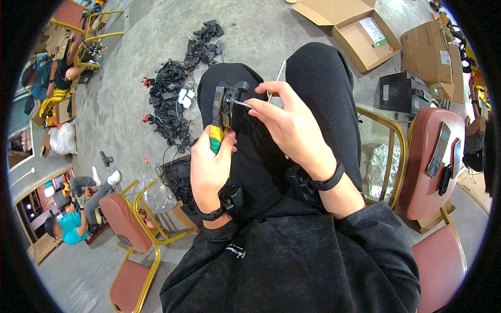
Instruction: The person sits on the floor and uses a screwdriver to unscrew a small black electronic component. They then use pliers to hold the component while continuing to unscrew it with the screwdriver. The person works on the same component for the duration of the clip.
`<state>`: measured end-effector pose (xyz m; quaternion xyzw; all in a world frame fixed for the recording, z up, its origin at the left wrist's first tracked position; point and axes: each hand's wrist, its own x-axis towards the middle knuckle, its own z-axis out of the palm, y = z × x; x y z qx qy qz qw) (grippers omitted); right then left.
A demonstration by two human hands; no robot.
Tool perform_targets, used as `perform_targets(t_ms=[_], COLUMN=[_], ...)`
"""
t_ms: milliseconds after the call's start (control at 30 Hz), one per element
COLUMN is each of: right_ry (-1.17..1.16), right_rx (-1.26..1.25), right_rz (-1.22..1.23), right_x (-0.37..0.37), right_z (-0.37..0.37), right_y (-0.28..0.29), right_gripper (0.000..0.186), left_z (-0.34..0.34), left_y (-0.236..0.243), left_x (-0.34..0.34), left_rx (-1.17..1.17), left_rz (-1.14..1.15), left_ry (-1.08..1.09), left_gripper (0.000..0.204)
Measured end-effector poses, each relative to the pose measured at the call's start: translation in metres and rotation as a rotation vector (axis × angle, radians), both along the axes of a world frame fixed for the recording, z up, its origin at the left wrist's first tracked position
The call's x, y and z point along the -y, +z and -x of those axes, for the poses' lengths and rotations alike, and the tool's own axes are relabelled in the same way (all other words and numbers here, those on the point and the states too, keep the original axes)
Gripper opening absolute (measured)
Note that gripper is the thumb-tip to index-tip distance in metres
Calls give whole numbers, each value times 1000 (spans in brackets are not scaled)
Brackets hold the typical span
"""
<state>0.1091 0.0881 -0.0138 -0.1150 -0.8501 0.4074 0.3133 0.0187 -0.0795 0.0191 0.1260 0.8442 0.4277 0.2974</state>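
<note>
Pliers (215, 130) with yellow-and-green grips are in the left hand (207, 164), fingers curled round the handles, nose pointing away over the lap (255, 151), with a small black part (237, 93) right up by the nose. Right hand (296, 128) is pinching a thin metal rod (242, 104), tip at that black part; can't tell if it's actually in. Big pile of black cables (175, 124) on the floor (141, 62), off left.

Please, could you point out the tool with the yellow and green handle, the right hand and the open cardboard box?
Tool (216, 132), head view: yellow handle section.
Right hand (288, 124), head view: back of the hand.
Open cardboard box (360, 45), head view: bare inside bottom.
</note>
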Motion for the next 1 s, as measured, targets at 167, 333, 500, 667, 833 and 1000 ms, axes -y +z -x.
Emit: perform_targets(t_ms=[167, 333, 500, 667, 833, 1000], right_ry=[-36, 59, 45, 3, 21, -19], right_rx=[-40, 129, 157, 34, 7, 1], right_rz=[-92, 292, 349, 190, 94, 5], right_x=[0, 3, 3, 0, -1, -1], right_z=[2, -4, -4, -2, -1, 0], right_y=[-2, 2, 6, 4, 3, 4], right_gripper=[20, 15, 14, 13, 14, 12], left_z=[0, 0, -1, 0, -1, -2], left_y=[-1, -1, -1, -2, 1, -4], left_x=[0, 1, 1, 1, -1, 2], left_rx=[-1, -34, -48, -30, -13, -59], left_rz=[-4, -10, 8, -10, 4, -1], left_ry=[-6, -18, -21, -14, -13, -6], left_gripper=[16, 23, 24, 24, 16, 24])
